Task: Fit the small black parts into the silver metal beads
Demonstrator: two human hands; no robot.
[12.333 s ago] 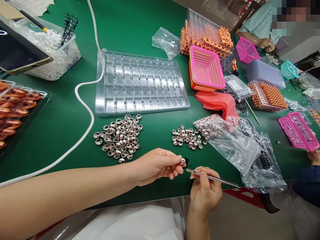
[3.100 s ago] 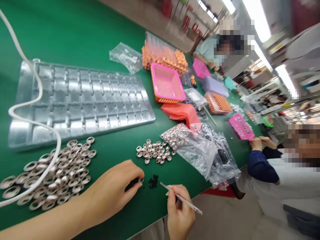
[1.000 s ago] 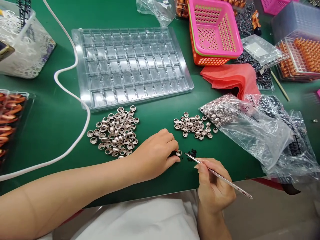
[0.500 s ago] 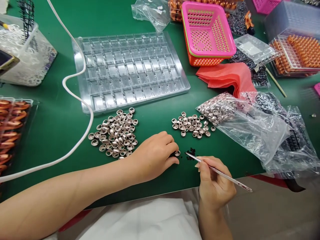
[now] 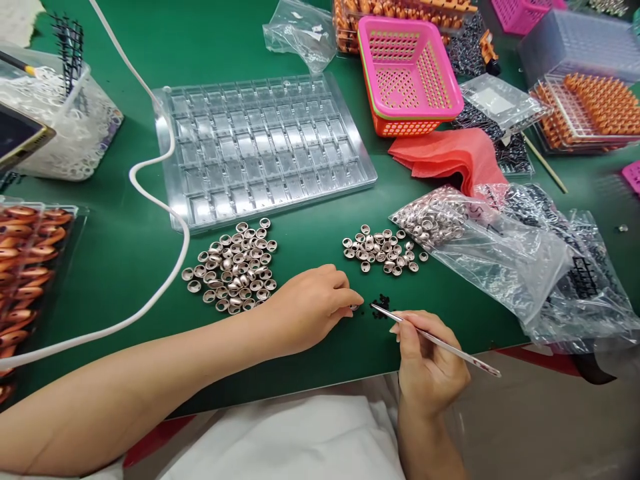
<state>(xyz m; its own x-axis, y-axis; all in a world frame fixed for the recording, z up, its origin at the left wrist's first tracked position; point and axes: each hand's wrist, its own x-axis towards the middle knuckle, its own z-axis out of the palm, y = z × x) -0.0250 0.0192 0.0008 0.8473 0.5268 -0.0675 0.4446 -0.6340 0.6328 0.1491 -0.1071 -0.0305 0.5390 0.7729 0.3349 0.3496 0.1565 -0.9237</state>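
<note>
Now tweezers (image 5: 435, 341) beside black bits (image 5: 382, 304)

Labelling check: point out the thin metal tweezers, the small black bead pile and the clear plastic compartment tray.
thin metal tweezers (image 5: 440, 343), head view, mid-shaft
small black bead pile (image 5: 383, 301), head view, centre
clear plastic compartment tray (image 5: 265, 143), head view, middle compartments

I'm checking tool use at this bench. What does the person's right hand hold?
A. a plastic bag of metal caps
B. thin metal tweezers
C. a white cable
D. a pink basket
B: the right hand grips thin metal tweezers, tip aimed at the small black parts beside the metal cap pinched in the left hand fingers.
</note>
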